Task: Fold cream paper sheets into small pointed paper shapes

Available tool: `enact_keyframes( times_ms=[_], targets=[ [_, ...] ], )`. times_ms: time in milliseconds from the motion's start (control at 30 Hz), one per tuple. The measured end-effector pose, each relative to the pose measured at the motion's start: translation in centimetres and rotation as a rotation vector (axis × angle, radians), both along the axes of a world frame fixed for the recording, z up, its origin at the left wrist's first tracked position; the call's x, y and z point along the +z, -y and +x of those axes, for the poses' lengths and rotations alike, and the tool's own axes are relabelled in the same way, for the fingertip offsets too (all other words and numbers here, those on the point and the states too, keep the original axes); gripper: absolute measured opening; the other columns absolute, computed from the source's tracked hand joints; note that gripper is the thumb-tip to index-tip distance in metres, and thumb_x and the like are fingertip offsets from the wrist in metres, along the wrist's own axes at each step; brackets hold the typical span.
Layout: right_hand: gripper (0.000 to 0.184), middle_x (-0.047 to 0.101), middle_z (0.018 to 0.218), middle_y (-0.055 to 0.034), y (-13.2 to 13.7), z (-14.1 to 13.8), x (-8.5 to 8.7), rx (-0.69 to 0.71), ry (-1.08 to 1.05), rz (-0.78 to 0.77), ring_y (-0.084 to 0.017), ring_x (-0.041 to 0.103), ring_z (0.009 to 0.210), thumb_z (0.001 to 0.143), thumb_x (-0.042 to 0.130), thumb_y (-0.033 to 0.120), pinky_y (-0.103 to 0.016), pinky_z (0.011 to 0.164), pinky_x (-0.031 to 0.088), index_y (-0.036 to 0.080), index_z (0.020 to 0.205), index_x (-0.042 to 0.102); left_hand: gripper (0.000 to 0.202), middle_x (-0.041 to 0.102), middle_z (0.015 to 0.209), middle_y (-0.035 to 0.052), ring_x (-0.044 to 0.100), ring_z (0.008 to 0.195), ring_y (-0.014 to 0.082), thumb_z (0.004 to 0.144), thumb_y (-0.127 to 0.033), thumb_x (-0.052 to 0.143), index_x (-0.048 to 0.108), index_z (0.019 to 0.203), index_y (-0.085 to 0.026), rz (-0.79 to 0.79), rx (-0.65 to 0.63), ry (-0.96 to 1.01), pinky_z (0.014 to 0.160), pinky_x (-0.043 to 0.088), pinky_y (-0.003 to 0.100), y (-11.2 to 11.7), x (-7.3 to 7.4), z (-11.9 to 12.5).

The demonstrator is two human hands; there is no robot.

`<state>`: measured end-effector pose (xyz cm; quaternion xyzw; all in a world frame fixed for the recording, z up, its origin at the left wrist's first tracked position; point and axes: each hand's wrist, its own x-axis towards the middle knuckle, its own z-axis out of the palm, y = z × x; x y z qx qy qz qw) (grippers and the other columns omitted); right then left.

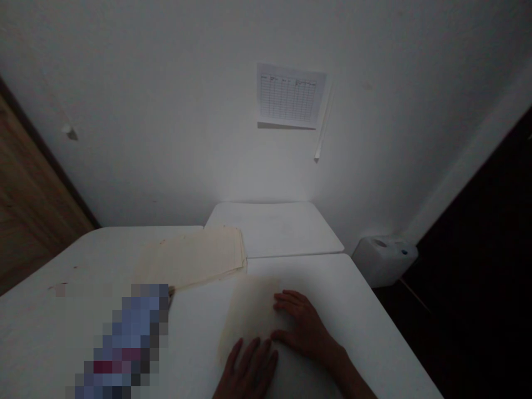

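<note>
A thin, pale cream sheet (251,302) lies flat on the white table (199,338) in front of me. My left hand (249,371) rests on its near part, palm down with the fingers spread. Farther up on the right, my right hand (305,327) touches the sheet with its fingertips, fingers stretched and thumb held apart. Neither hand grips anything. To the left and beyond my hands is a stack of similar cream sheets (191,255). Shadow hides the sheet's right and near edges.
Left of my hands a pixelated bluish item (133,330) cannot be made out. A raised white panel (274,230) stands at the table's back. A white plastic container (384,263) sits beyond the right edge. A printed chart (288,100) hangs on the wall; a wooden surface (29,205) is far left.
</note>
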<state>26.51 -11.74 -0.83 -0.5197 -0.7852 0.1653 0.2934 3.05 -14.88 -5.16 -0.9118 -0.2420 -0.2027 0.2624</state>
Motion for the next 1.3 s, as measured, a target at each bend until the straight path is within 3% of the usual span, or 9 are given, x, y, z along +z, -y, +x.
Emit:
enact_keyframes(
  times_ms=[133,367,800,933,1133,1200,1300],
  targets=[
    [0.057,0.06,0.129,-0.0072,-0.4,-0.4,0.2,-0.061,-0.02,-0.003,-0.027,0.049,0.123,0.065,0.082,0.043,-0.042,0.106,0.036,0.022,0.115,0.065,0.042,0.052,0.139,0.0028,0.038,0.13,0.0311,0.094,-0.041,0.044,0.052,0.134,-0.031,-0.003,0.027,0.028,0.114,0.002,0.055,0.3,-0.1,0.3],
    [0.045,0.063,0.122,-0.0067,-2.2,-0.9,0.3,-0.257,-0.043,0.032,-0.027,0.053,0.114,0.067,0.08,0.03,-0.041,0.1,0.039,0.023,0.109,0.067,0.046,0.042,0.147,0.003,0.02,0.141,0.0343,0.093,-0.046,0.044,0.048,0.137,-0.031,-0.018,0.043,0.036,0.113,-0.002,0.061,0.3,-1.8,0.4],
    [0.018,0.067,0.101,-0.0052,-7.6,-0.9,0.1,-0.506,-0.009,0.139,-0.027,0.056,0.099,0.079,0.067,0.028,-0.04,0.09,0.04,0.022,0.097,0.066,0.043,0.043,0.146,0.002,0.019,0.142,0.0334,0.095,-0.047,0.044,0.05,0.135,-0.033,0.014,0.051,0.053,0.114,-0.001,0.061,0.3,-1.3,0.5],
    [0.013,0.067,0.102,-0.0069,-8.0,-1.0,0.2,-0.449,-0.016,0.168,-0.026,0.056,0.099,0.086,0.058,0.023,-0.041,0.091,0.04,0.02,0.095,0.066,0.044,0.051,0.14,0.0017,0.018,0.142,0.0332,0.094,-0.052,0.044,0.053,0.131,-0.032,0.024,0.039,0.063,0.114,-0.003,0.06,0.3,-0.5,0.7],
    [0.018,0.07,0.104,-0.003,-5.9,-1.5,0.6,-0.142,0.013,0.174,-0.02,0.06,0.099,0.09,0.054,0.021,-0.034,0.093,0.045,0.023,0.1,0.069,0.043,0.058,0.133,0.0011,0.024,0.139,0.0316,0.093,-0.053,0.046,0.055,0.129,-0.033,0.039,0.043,0.05,0.115,-0.004,0.057,0.2,0.4,0.8],
    [0.021,0.071,0.107,-0.0038,-4.9,-1.5,0.6,-0.045,0.036,0.147,-0.02,0.06,0.1,0.092,0.052,0.023,-0.037,0.094,0.045,0.023,0.102,0.07,0.041,0.056,0.135,0.0,0.03,0.137,0.0289,0.093,-0.05,0.046,0.054,0.13,-0.034,0.034,0.055,0.052,0.116,0.001,0.053,0.4,0.2,0.8],
    [0.02,0.068,0.116,-0.0038,-3.7,-1.0,0.5,-0.006,0.068,0.108,-0.022,0.058,0.108,0.091,0.055,0.027,-0.039,0.097,0.043,0.024,0.101,0.071,0.04,0.057,0.135,-0.0005,0.039,0.131,0.0259,0.094,-0.05,0.045,0.054,0.13,-0.034,0.017,0.023,0.073,0.115,0.016,0.045,0.8,-0.3,0.7]
  ],
)
